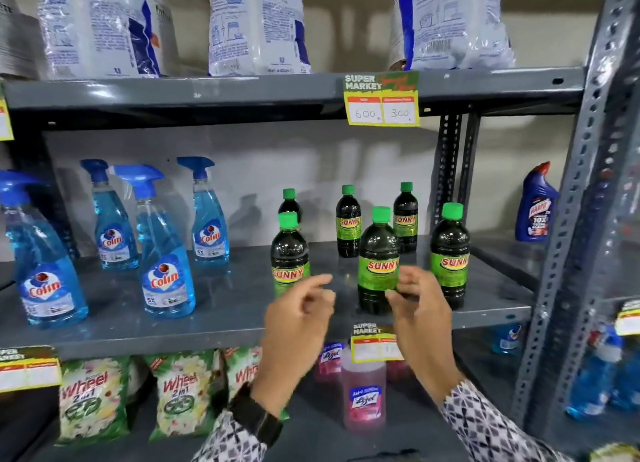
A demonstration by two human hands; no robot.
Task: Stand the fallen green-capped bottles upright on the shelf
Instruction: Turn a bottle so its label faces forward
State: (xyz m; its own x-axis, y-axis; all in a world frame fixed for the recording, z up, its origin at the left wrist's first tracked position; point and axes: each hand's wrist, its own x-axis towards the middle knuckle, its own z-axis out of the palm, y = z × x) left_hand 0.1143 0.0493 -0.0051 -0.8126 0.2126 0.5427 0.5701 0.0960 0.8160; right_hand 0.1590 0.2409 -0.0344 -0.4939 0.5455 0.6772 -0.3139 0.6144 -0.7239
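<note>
A: What fills the frame?

B: A grey metal shelf (214, 302) runs across the middle, with a perforated upright post (568, 240) down the right side. White detergent bags (256, 25) line the top level along the upper edge of the frame.

A: And on the middle level?

B: Four blue spray bottles (166, 253) stand at the left. Right of centre stand six green-capped bottles (378, 257), all upright: three in a front row, three in a row behind. None lies on its side.

A: The hands?

B: Both sit in the lower centre of the frame, in front of the shelf edge. The left hand (298, 326) is raised just before the front-left bottle (289, 253), its grip released, fingers loosely curled around nothing. The right hand (420, 309) is beside the front-middle bottle, fingertips near its lower label; the blur keeps me from telling whether they touch it, but the grip is not closed around anything.

A: Smaller things?

B: Green Wheel packets (91, 399) at the lower left, a pink bottle (363, 392) below the hands, a yellow price tag (381, 99) on the upper shelf edge, and a dark watch (256, 416) on the left wrist.
</note>
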